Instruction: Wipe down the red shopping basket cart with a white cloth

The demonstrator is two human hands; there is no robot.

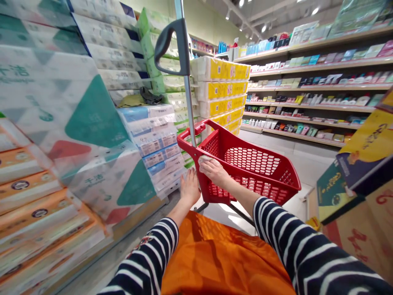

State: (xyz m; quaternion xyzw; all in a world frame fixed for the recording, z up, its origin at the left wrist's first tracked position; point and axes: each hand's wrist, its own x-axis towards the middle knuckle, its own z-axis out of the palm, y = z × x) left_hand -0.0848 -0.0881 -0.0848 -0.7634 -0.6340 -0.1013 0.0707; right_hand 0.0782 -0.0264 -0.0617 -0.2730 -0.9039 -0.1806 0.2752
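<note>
On the large white tissue pack with the teal triangles, two teal Chinese characters can be read, 千洁, printed near its upper left edge. The same two characters appear again, smaller, on the pack below it. On the clear-wrapped blue and white tissue packs beside them, a small label shows what looks like "9.7", though the blur leaves this uncertain. The printing on the yellow packs, the orange packs, the cardboard boxes and the shelf goods is too small or smeared to read.
</note>
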